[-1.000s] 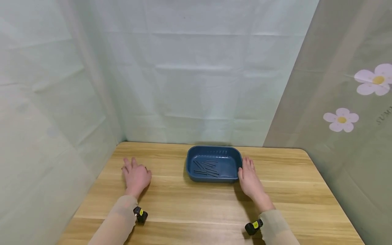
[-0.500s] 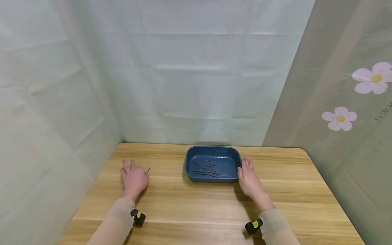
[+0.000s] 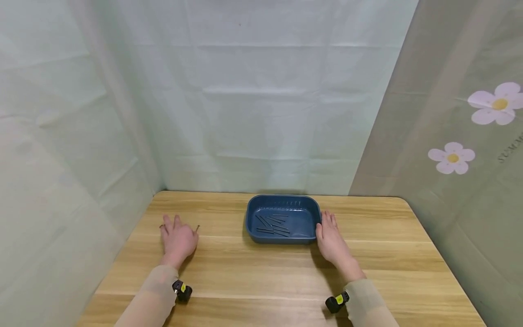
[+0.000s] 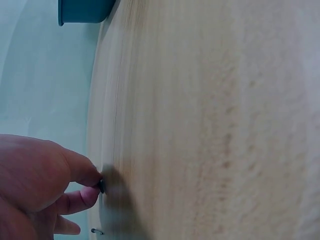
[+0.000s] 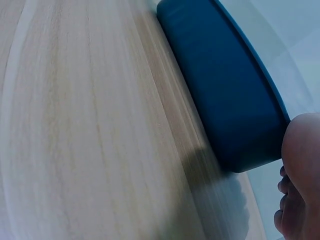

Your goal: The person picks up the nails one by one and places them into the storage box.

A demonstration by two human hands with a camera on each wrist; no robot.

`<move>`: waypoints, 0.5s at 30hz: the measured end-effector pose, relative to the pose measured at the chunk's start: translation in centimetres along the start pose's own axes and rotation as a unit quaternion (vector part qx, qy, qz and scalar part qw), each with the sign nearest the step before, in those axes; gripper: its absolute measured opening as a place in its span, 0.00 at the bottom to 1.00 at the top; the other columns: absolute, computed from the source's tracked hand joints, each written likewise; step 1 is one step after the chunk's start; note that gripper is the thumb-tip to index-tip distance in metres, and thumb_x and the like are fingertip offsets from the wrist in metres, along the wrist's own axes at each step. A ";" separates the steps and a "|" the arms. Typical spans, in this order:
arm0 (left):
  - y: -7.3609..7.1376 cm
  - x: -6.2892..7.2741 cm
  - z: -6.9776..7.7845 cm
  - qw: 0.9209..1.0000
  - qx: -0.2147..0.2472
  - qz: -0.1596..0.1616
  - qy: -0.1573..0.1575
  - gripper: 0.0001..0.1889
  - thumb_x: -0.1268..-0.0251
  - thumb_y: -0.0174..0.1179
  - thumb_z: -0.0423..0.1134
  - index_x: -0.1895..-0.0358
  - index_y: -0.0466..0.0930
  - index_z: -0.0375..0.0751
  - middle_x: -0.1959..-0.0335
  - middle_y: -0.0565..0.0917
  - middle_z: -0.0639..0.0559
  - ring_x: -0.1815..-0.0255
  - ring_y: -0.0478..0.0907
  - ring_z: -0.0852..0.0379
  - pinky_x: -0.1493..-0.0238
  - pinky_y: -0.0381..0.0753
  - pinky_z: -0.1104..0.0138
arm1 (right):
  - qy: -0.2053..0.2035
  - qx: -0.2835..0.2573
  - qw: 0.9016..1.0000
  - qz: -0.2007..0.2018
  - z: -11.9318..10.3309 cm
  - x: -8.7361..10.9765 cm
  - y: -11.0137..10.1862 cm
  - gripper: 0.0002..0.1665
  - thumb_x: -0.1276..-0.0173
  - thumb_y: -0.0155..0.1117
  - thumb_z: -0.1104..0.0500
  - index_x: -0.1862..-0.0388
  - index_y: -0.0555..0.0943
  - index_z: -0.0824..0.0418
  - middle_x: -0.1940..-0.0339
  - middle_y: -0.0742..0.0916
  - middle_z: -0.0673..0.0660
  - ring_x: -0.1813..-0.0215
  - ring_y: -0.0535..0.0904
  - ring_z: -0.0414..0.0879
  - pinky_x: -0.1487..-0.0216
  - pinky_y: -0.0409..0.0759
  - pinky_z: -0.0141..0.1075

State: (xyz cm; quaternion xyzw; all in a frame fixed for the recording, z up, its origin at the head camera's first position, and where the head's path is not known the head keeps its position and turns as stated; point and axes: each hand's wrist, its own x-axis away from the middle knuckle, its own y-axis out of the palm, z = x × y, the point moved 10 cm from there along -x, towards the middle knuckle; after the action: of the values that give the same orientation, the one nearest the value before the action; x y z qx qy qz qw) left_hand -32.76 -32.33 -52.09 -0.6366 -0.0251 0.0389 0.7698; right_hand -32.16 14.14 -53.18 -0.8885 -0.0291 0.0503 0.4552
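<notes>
At the table's left, my left hand (image 3: 179, 243) is low over the wood. Its thumb and index finger pinch a small nail (image 4: 102, 186), whose end (image 3: 198, 228) pokes out to the hand's right. Close by the fingertips, a second nail (image 4: 96, 231) lies on the table. My right hand (image 3: 333, 240) lies with straight fingers along the right side of a blue rectangular tray (image 3: 282, 240), thumb at its front right corner. Inside the tray, several thin dark nails (image 3: 271, 222) lie scattered, mostly toward the left.
The wood-grain table (image 3: 253, 281) has rounded back corners. Pale cloth (image 3: 261, 113) hangs behind and at the left, with a flower-printed sheet (image 3: 412, 136) on the right. A black camera (image 3: 182, 290) is worn on each wrist.
The left hand has shifted slightly left, and the pinched nail's end shows more clearly beside it. The right hand stays against the tray. The whole head view drifts a little.
</notes>
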 end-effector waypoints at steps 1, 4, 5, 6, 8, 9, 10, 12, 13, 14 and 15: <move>-0.1 0.0 0.0 1.000 0.001 0.001 0.001 0.19 0.25 0.55 0.38 0.75 0.82 0.29 0.22 0.53 0.12 0.19 0.34 0.14 0.24 0.41 0.25 | 0.000 0.000 1.000 0.001 0.0 0.0 0.0 0.35 0.09 0.38 0.56 0.18 0.52 0.82 0.15 0.56 0.79 0.14 0.44 0.73 0.16 0.47 0.61; -0.4 -0.1 0.2 1.000 0.003 0.007 0.004 0.19 0.27 0.56 0.38 0.75 0.82 0.28 0.23 0.55 0.12 0.19 0.34 0.14 0.24 0.43 0.25 | 0.000 -0.001 1.000 0.003 0.0 -0.1 0.0 0.35 0.10 0.39 0.57 0.18 0.51 0.82 0.15 0.56 0.79 0.14 0.45 0.73 0.16 0.46 0.61; -0.4 -0.1 0.2 1.000 0.003 0.010 0.005 0.18 0.27 0.57 0.38 0.75 0.82 0.28 0.23 0.55 0.12 0.19 0.35 0.14 0.24 0.43 0.25 | -0.001 -0.001 1.000 0.004 0.0 -0.1 0.0 0.35 0.10 0.39 0.57 0.18 0.52 0.82 0.16 0.56 0.79 0.14 0.45 0.73 0.16 0.47 0.61; -0.5 -0.1 0.2 1.000 0.003 0.013 0.006 0.18 0.28 0.57 0.38 0.75 0.82 0.28 0.23 0.56 0.12 0.19 0.35 0.14 0.25 0.44 0.25 | -0.001 -0.002 1.000 0.004 0.0 -0.2 0.0 0.35 0.10 0.39 0.57 0.18 0.51 0.82 0.16 0.56 0.79 0.14 0.45 0.74 0.16 0.46 0.61; -0.5 -0.1 0.1 1.000 0.005 0.015 0.005 0.18 0.28 0.58 0.38 0.75 0.83 0.28 0.23 0.56 0.12 0.19 0.35 0.14 0.25 0.45 0.25 | -0.001 -0.005 1.000 0.003 0.0 -0.2 0.0 0.35 0.10 0.39 0.57 0.18 0.51 0.82 0.16 0.56 0.79 0.14 0.45 0.74 0.16 0.46 0.61; -0.5 -0.2 0.1 1.000 0.006 0.015 0.004 0.18 0.28 0.58 0.38 0.75 0.83 0.28 0.23 0.57 0.12 0.19 0.35 0.14 0.25 0.45 0.25 | -0.001 -0.006 1.000 0.003 0.0 -0.2 0.0 0.35 0.10 0.39 0.57 0.18 0.51 0.82 0.16 0.56 0.79 0.14 0.45 0.74 0.16 0.45 0.61; -0.4 -0.1 0.1 1.000 0.008 0.015 0.005 0.18 0.28 0.58 0.38 0.75 0.83 0.29 0.23 0.57 0.12 0.19 0.35 0.14 0.25 0.45 0.25 | 0.000 -0.007 1.000 0.002 0.0 -0.2 0.0 0.35 0.10 0.39 0.57 0.18 0.51 0.82 0.16 0.56 0.79 0.14 0.45 0.74 0.16 0.45 0.61; -0.4 -0.1 0.0 1.000 0.010 0.011 0.004 0.18 0.28 0.58 0.39 0.76 0.83 0.30 0.23 0.56 0.12 0.19 0.35 0.14 0.25 0.44 0.25 | 0.001 -0.008 1.000 0.000 0.0 -0.2 0.0 0.35 0.10 0.38 0.57 0.18 0.51 0.82 0.15 0.55 0.79 0.14 0.44 0.74 0.16 0.45 0.61; -0.3 -0.1 0.0 1.000 0.012 0.009 0.004 0.18 0.28 0.58 0.39 0.76 0.82 0.31 0.23 0.56 0.12 0.19 0.35 0.14 0.25 0.44 0.25 | 0.002 -0.008 1.000 -0.001 0.0 -0.2 0.0 0.35 0.10 0.38 0.57 0.18 0.51 0.82 0.15 0.55 0.79 0.14 0.44 0.74 0.16 0.45 0.61; -0.2 -0.1 -0.1 1.000 0.013 0.007 0.003 0.18 0.28 0.58 0.39 0.77 0.82 0.32 0.23 0.56 0.12 0.19 0.35 0.14 0.25 0.44 0.25 | 0.002 -0.007 1.000 -0.001 -0.1 -0.2 0.0 0.35 0.09 0.38 0.57 0.18 0.51 0.82 0.15 0.55 0.79 0.14 0.44 0.74 0.16 0.45 0.61; -0.2 -0.1 -0.1 1.000 0.013 0.006 0.004 0.18 0.28 0.58 0.39 0.77 0.82 0.32 0.23 0.55 0.12 0.19 0.35 0.14 0.25 0.44 0.25 | 0.002 -0.006 1.000 -0.002 0.0 -0.2 0.1 0.35 0.09 0.38 0.57 0.18 0.51 0.82 0.15 0.55 0.79 0.14 0.44 0.74 0.16 0.45 0.61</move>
State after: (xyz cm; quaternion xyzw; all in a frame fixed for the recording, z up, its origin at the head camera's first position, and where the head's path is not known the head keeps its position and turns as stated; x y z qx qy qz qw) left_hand -32.89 -32.48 -51.87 -0.6266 -0.0177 0.0415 0.7780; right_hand -32.32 14.03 -53.22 -0.8914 -0.0302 0.0471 0.4498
